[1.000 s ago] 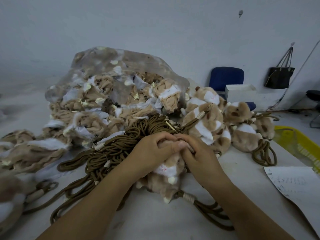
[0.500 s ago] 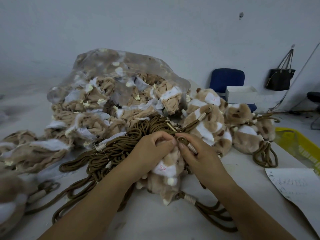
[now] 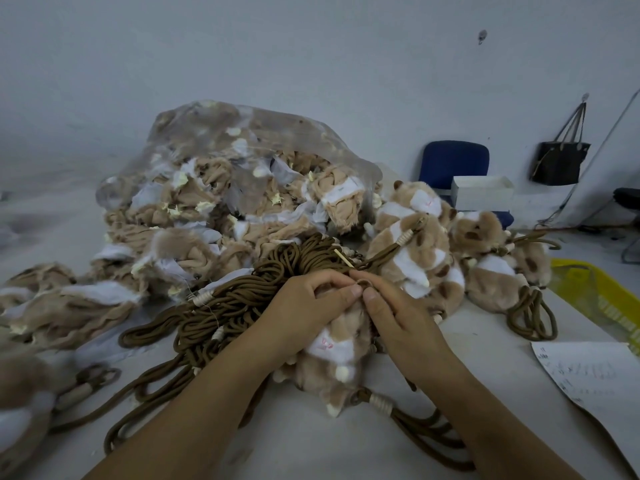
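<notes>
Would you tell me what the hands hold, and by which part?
The left hand grips a plush toy at its top; the right hand pinches a cord loop there.

Nothing legible anywhere in view. Faint handwritten lines across the sheet of paper at four o'clock on the desk, too small and blurred to make out a single word or number. Small pink marks on the white patch of the plush toy just below centre, at six o'clock, not readable as letters or digits.
</notes>
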### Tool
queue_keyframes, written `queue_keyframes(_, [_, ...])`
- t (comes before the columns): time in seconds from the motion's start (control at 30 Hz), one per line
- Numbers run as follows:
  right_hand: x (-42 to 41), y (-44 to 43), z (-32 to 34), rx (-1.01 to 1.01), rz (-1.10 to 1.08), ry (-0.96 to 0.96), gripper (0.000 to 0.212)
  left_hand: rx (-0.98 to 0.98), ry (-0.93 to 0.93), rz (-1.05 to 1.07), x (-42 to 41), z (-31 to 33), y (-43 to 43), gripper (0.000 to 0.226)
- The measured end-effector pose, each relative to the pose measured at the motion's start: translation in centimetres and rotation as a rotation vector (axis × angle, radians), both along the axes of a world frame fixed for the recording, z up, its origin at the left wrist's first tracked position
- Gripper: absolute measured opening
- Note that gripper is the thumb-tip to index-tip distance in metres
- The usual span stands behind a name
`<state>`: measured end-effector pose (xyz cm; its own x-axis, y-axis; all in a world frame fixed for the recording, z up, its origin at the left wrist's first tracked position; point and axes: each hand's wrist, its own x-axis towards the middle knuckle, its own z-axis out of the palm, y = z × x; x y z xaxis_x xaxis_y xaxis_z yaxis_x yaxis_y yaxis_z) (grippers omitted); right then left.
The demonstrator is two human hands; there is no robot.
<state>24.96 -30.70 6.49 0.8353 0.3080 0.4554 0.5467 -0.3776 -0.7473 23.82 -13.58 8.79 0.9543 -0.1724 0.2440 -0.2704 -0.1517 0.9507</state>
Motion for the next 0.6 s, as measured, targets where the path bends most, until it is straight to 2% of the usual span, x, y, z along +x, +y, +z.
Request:
queue_keyframes(0.2, [0.16,0.11,-0.25,-0.168,-0.029,-0.168,0.038,0.015,0.076,0.066,0.17,-0.03,0.10,0.015])
queue_keyframes(0.4, [0.17,-0.60,0.31,-0.268,-0.043,-0.180,0.040,0.011,0.126,0.069,0.00,0.36,0.25,0.022])
queue_keyframes(0.6, [0.17,-0.76,0.29,-0.211,-0.101,-0.205,0.034,0.020,0.132,0.002,-0.24,0.51,0.29,0.012])
